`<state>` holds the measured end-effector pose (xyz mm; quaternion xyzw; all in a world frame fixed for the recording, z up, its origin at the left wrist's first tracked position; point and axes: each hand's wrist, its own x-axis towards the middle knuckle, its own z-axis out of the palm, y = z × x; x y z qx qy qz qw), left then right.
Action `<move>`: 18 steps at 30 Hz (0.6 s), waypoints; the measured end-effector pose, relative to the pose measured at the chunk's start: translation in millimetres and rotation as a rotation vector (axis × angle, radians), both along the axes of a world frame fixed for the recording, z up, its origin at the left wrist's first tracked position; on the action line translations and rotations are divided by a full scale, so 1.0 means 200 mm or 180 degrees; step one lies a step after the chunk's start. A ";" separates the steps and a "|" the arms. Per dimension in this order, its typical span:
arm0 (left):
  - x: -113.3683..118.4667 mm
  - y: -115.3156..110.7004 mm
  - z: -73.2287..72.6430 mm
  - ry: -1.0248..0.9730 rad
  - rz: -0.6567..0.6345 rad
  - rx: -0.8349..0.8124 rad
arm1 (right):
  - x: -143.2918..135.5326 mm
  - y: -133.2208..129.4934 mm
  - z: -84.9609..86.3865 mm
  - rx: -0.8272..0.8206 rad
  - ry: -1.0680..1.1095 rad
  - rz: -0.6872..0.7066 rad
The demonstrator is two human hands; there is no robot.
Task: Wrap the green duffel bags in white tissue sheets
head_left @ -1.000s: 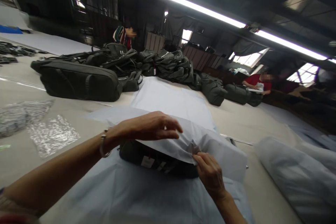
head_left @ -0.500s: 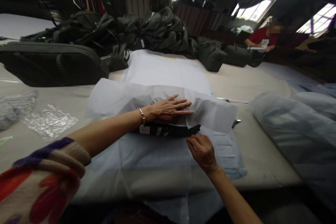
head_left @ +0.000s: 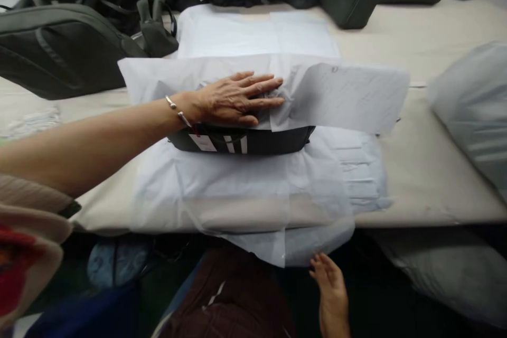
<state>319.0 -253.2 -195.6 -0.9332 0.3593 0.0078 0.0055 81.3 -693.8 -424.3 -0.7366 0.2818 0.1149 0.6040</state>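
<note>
My left hand (head_left: pixel 241 97) lies flat, fingers spread, on a translucent white paper sheet (head_left: pixel 352 92) folded over a dark bag (head_left: pixel 273 141). The bag's front shows below the fold, with two white stripes and a white tag (head_left: pixel 203 142). A lower white sheet (head_left: pixel 253 179) is spread under the bag and hangs over the table's front edge. Down at this hanging edge is my right hand (head_left: pixel 330 285), its fingertips closed together on the sheet's border. What lies inside the fold under my left palm is hidden.
Dark green bags (head_left: pixel 59 47) line the back of the table (head_left: pixel 428 169), with a heap of them behind. More white sheets (head_left: pixel 325 37) lie flat beyond the wrapped bag. A large plastic-covered bundle (head_left: pixel 475 111) stands on the right.
My right hand has moved from beside the bag down to the sheet's hanging edge. My left hand stays pressed on the folded sheet. The view has tilted downward.
</note>
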 end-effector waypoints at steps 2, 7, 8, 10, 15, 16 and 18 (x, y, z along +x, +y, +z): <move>0.02 0.02 -0.03 -0.0031 -0.0013 0.0012 | -0.22 -0.02 -0.11 0.0808 0.0788 -0.0364; 0.04 0.05 -0.07 -0.0167 -0.0079 0.0027 | -0.32 0.32 -0.09 0.2105 0.1019 -0.0474; 0.03 0.04 -0.07 -0.0202 -0.0112 0.0004 | -0.29 0.39 -0.07 0.2176 0.0946 -0.0519; 0.02 0.03 -0.06 -0.0236 -0.0154 -0.0020 | -0.23 0.50 -0.04 0.2136 0.0896 -0.0762; -0.01 0.01 -0.04 -0.0217 -0.0138 -0.0018 | -0.24 0.48 0.01 0.1666 0.0984 -0.0826; -0.01 0.01 -0.05 -0.0242 -0.0143 -0.0052 | -0.26 0.44 0.04 0.1551 0.0923 -0.0689; 0.00 0.02 -0.07 -0.0321 -0.0172 -0.0164 | -0.29 0.36 0.16 0.1337 0.0711 -0.0471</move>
